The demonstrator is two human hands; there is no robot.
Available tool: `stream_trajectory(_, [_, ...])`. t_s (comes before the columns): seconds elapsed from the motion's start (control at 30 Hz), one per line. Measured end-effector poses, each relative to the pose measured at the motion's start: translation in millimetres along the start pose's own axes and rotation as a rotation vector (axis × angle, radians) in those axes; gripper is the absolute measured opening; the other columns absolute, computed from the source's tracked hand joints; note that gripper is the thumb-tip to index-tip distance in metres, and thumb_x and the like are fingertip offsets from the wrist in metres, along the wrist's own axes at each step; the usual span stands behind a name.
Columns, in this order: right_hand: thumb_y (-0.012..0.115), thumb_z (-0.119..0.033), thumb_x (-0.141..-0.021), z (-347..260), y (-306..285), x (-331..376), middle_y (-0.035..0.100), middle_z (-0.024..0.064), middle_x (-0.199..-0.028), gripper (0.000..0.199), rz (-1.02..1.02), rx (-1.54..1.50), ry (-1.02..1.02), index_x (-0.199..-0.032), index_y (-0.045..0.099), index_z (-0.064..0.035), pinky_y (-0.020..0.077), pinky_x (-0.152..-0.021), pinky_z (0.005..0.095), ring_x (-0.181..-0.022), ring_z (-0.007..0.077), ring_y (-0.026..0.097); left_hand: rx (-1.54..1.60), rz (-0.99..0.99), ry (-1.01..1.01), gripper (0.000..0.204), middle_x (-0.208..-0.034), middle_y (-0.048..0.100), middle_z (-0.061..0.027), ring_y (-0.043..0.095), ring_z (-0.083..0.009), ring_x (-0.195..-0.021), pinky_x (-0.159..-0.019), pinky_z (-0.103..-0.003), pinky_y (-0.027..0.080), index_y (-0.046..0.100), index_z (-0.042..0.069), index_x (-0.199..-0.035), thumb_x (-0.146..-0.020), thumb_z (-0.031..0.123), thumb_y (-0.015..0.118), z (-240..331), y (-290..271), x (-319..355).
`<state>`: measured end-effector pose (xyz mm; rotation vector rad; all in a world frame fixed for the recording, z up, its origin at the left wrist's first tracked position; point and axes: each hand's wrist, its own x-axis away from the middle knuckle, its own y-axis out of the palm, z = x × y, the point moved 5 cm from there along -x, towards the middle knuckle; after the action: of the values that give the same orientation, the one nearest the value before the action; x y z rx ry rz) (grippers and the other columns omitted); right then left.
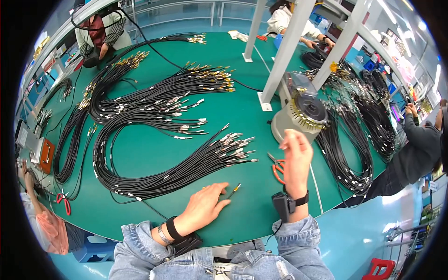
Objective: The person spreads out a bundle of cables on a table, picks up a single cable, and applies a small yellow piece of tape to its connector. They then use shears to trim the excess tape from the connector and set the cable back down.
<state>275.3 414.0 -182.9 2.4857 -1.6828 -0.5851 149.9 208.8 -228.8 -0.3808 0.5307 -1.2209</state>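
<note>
On the green table, my left hand (204, 208) lies over a thin black cable, its yellow-tipped end (237, 188) sticking out past the thumb and forefinger. The fingers look loosely closed around it. My right hand (297, 161) is raised beside a grey machine (290, 122) with a round dark top ringed by yellowish bristles. Its fingertips are drawn together; whatever they hold is too small to make out. Orange-handled pliers (278, 170) lie just left of that hand. Ahead of my left hand curves a thick bundle of black cables (163, 179) with white-tagged ends.
More black cable bundles (158, 91) spread across the table's far left, others (347, 158) at the right. Grey metal posts (284, 56) rise behind the machine. Red-handled scissors (64, 203) lie at the left edge. Other people work around the table; a red stool (380, 268) stands lower right.
</note>
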Motion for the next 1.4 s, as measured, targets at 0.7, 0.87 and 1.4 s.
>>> stream_trajectory(0.7, [0.062, -0.021, -0.084, -33, -161, -125, 0.060, -0.0044, -0.084, 0.011, -0.057, 0.489, 0.328, -0.087, 0.064, -0.0114, 0.0340, -0.070, 0.0242, -0.075, 0.0072, 0.050, -0.712, 0.127, 0.168, 0.021, -0.084, 0.051, -0.0078, 0.053, -0.0256, -0.079, -0.069, -0.036, 0.045, 0.056, 0.005, -0.087, -0.070, 0.008, 0.069, -33, -34, -27])
stream_trajectory(0.87, [0.061, -0.020, -0.085, -50, -131, -109, 0.059, -0.0029, -0.085, 0.010, -0.014, 0.131, 0.185, -0.089, 0.062, -0.0107, 0.0367, -0.069, 0.0252, -0.074, 0.0079, 0.051, -0.673, 0.152, 0.183, 0.019, -0.083, 0.050, -0.0077, 0.054, -0.0247, -0.075, -0.064, -0.036, 0.046, 0.055, 0.005, -0.084, -0.070, 0.008, 0.068, -30, -35, -28])
stream_trajectory(1.4, [0.056, -0.015, -0.088, 28, 36, 29, 0.058, 0.0037, -0.087, 0.011, -0.421, -0.212, 0.461, -0.089, 0.058, -0.0050, 0.0408, -0.078, 0.0290, -0.084, 0.0132, 0.053, -0.710, 0.153, 0.217, 0.006, -0.077, 0.048, -0.0096, 0.055, -0.0238, -0.073, -0.055, -0.033, 0.049, 0.052, 0.002, -0.075, -0.072, 0.005, 0.056, -36, -30, -23])
